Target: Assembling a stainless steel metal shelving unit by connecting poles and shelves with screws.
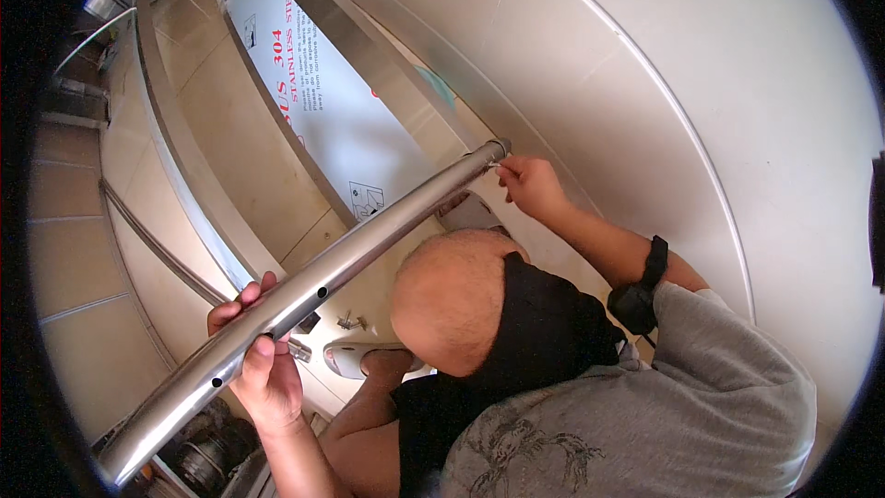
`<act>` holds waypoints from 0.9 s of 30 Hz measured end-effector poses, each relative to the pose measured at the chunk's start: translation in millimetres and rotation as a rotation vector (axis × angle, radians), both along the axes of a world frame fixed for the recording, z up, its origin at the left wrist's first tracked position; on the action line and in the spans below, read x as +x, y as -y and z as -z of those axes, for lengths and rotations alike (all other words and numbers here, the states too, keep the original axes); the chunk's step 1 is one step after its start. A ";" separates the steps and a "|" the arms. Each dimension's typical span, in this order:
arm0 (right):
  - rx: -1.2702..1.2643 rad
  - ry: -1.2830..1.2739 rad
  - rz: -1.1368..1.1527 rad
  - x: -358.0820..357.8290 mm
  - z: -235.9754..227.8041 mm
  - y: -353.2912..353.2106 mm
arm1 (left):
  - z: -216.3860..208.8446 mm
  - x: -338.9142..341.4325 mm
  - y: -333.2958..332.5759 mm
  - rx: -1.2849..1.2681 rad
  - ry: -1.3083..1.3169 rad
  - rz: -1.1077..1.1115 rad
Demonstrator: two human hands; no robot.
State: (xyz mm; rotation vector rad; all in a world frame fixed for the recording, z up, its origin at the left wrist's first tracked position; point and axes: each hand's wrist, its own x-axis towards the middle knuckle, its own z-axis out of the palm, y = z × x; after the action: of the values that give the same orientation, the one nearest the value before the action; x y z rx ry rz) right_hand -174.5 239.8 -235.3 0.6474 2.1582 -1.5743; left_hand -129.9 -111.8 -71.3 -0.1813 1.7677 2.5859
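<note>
A long brushed-steel tube lies slantwise in front of me, running from the lower left to the upper right, with several dark round holes near its lower part. My left hand is closed around the tube by these holes, thumb on the near side and fingertips showing beyond it. At the tube's far end, my right hand pinches at the side with thumb and fingers bent. A small pale thing shows at the fingertips, too small to name.
Under and beyond the tube are a film-covered steel panel and a long steel bar. Small metal fittings lie on the tiled floor near my slippered foot. A smooth pale wall rises at right; a wire spool sits lower left.
</note>
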 end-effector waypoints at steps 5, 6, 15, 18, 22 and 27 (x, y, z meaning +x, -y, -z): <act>0.952 -0.890 -0.579 6.0 9.4 -17.0 | 0.1 -1.3 2.3 0.009 -0.002 0.003; 0.949 -0.890 -0.577 5.0 12.3 -18.3 | -0.1 -1.4 1.7 0.006 -0.001 0.003; -0.366 -0.075 0.123 1.6 12.0 -13.4 | -0.7 -1.7 0.6 -0.002 0.004 -0.003; -0.534 0.008 0.230 -0.7 12.3 -16.9 | -0.9 -2.2 0.6 0.007 -0.004 0.003; -0.206 -0.090 0.042 -3.5 8.7 -18.3 | -1.0 -2.7 -1.3 0.009 -0.002 0.003; -0.380 -0.090 0.162 0.3 4.9 -11.2 | 0.2 -2.4 -1.0 -0.001 -0.006 0.001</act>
State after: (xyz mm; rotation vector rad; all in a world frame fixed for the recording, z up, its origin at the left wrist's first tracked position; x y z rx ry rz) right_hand -174.2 251.0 -240.2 0.6474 1.8256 -2.0650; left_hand -132.3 -110.8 -71.6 -0.1738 1.7712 2.5873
